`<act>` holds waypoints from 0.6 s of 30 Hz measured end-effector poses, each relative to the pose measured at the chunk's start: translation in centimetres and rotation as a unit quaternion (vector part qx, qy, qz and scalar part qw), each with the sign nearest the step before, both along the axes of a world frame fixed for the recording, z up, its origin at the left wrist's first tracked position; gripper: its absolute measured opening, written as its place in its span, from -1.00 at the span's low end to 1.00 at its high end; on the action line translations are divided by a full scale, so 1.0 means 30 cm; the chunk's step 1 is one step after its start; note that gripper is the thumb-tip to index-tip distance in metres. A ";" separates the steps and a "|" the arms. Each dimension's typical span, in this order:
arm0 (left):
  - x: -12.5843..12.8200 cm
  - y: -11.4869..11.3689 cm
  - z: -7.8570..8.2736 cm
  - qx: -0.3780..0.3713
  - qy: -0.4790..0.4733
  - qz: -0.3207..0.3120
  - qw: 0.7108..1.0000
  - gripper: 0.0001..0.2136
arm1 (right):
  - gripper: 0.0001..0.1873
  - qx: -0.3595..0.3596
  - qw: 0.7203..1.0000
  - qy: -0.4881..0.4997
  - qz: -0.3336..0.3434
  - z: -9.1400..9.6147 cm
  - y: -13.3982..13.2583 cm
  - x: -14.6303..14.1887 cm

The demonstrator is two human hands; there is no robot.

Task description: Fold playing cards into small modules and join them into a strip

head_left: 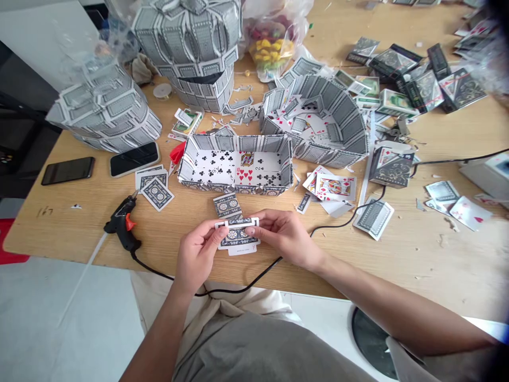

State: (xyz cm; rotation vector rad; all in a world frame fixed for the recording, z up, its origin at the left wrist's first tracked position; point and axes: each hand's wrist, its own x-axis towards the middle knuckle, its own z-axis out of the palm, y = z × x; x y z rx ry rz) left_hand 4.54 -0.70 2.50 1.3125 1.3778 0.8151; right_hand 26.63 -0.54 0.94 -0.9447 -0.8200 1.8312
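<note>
Between both hands, close to the table's front edge, is a folded playing card (238,235) with a dark patterned back. A white printed flap sticks out on its near side. My left hand (198,249) pinches the card's left end, thumb on top. At the right end, my right hand (287,237) grips it with thumb and fingers. Just beyond lies another folded card piece (227,205). Behind that stands a rectangular box made of cards (235,189), its floor showing card faces. A black glue gun (121,224) with an orange trigger rests left of my left hand.
Glue gun cord (246,288) crosses the front edge and runs right. Two phones (67,171) lie left, near loose cards (157,194). A curved card tray (318,151), large card-covered containers (109,109), card packs (392,165) and paper scraps crowd the back and right.
</note>
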 end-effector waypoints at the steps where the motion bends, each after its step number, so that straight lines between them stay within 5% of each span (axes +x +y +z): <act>1: 0.003 -0.002 0.001 0.002 -0.010 -0.001 1.000 -0.66 | -0.63 0.001 1.000 -0.005 -0.005 0.000 0.000 0.000; 12: 0.042 -0.016 0.009 -0.044 -0.125 0.041 0.990 -0.55 | -0.49 -0.004 0.999 -0.029 -0.019 0.000 -0.001 0.000; 18: 0.041 -0.004 0.018 -0.045 -0.154 0.071 0.985 -0.53 | -0.45 0.072 0.997 -0.022 0.022 -0.007 -0.021 0.000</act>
